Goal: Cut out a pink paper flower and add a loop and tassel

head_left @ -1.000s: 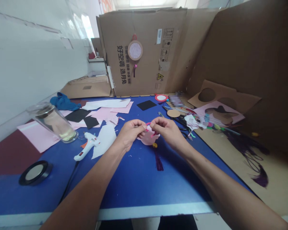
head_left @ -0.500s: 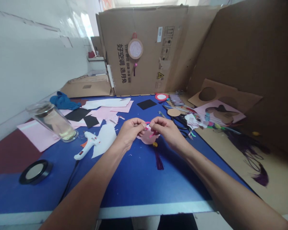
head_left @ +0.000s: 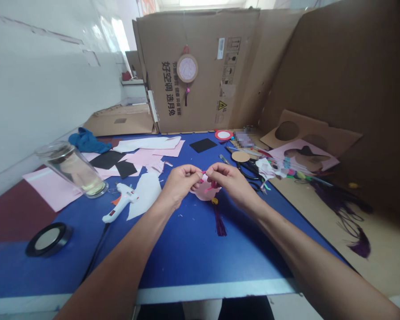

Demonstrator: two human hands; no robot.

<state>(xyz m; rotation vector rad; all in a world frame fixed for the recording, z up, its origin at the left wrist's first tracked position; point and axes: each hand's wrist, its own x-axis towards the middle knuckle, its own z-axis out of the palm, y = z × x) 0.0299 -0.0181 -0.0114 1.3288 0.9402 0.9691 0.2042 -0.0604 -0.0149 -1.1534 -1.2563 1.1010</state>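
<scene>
Between my fingertips is a thin bright pink cord [head_left: 204, 172]. My left hand [head_left: 186, 180] pinches it from one side, and my right hand [head_left: 226, 177] pinches it from the other. Below the hands lies a pale pink paper piece [head_left: 205, 194] with a wavy edge, partly hidden by the fingers. A yellow bead [head_left: 214, 201] with a dark purple tassel [head_left: 220, 224] hangs off its near edge and rests on the blue table [head_left: 200, 262].
A white glue gun [head_left: 120, 204], a glass jar [head_left: 83, 175] and a roll of black tape [head_left: 49, 239] are on the left. Black scissors [head_left: 251, 173], crumpled paper [head_left: 268, 169] and cut cardboard [head_left: 340, 129] lie right. A round ornament [head_left: 187, 68] hangs on the cardboard behind.
The pink loop between my fingertips has flattened into a straighter stretch of cord. Both hands stay pinched, nearly in the same place.
</scene>
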